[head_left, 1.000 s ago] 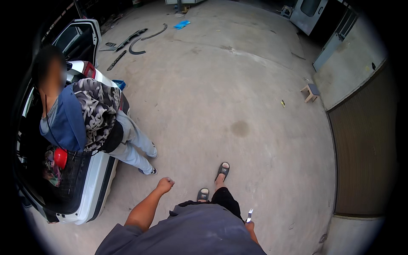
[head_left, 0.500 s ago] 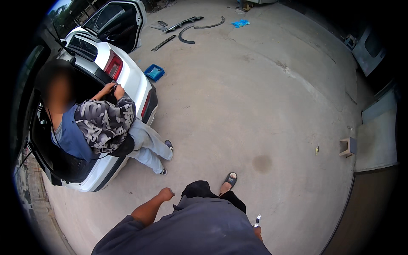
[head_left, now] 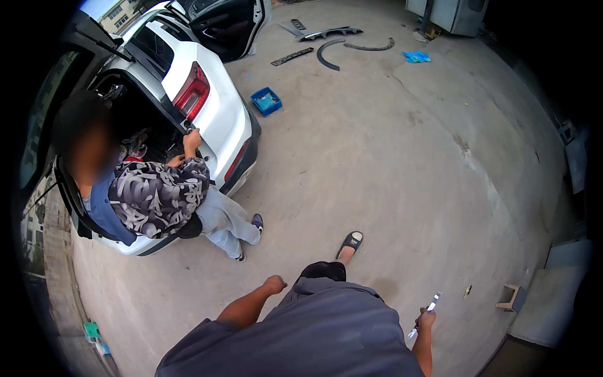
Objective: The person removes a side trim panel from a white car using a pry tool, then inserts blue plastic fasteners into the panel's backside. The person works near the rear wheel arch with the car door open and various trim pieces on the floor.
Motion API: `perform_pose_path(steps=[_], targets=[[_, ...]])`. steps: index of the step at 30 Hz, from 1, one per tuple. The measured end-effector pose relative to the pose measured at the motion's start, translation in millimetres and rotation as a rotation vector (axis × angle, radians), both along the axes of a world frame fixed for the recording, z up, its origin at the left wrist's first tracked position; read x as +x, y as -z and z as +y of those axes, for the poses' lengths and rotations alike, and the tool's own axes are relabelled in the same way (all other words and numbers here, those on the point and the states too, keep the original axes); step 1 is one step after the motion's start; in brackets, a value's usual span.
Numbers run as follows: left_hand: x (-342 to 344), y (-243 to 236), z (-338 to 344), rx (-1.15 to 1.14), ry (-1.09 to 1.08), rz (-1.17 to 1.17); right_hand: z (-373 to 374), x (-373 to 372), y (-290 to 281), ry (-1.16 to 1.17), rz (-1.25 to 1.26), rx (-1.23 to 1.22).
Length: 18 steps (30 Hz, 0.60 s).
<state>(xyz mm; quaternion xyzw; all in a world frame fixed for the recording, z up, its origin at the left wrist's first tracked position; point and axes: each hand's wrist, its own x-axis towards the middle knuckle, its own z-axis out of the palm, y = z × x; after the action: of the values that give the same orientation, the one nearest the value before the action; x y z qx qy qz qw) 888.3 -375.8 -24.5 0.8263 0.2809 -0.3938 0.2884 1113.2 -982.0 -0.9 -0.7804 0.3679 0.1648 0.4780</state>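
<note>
My right hand is closed around a silver wrench, held low at my right side. One end sticks out above the fist and the other, forked-looking, below it. Ahead of my body, my left hand is curled with no object visible in it. A white car stands at the left with its tailgate raised. Beside its open boot, another person leans in, with one hand at the edge near the red tail light.
A blue bin sits on the concrete behind the car. Farther off lie dark trim strips, curved arch trims and a blue crumpled item. At the right are a small stool and a small yellow item.
My right hand and the wrench have come more fully into view. My body has moved forward, nearer the car. The other person's hands have shifted at the boot edge.
</note>
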Motion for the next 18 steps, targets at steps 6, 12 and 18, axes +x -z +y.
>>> perform_pose_path(steps=[6, 12, 18], targets=[[129.5, 29.1, 31.5, -0.059, -0.393, 0.153, 48.0, 13.4, 2.7, -0.527, 0.159, -0.111], [295.3, 12.6, 39.9, -0.033, -0.357, -0.195, 51.3, 76.1, 2.8, -0.513, 0.245, -0.087], [431.6, -9.9, 13.0, 0.001, -0.385, -0.317, 29.6, 166.7, 35.2, -0.566, 0.257, -0.051]])
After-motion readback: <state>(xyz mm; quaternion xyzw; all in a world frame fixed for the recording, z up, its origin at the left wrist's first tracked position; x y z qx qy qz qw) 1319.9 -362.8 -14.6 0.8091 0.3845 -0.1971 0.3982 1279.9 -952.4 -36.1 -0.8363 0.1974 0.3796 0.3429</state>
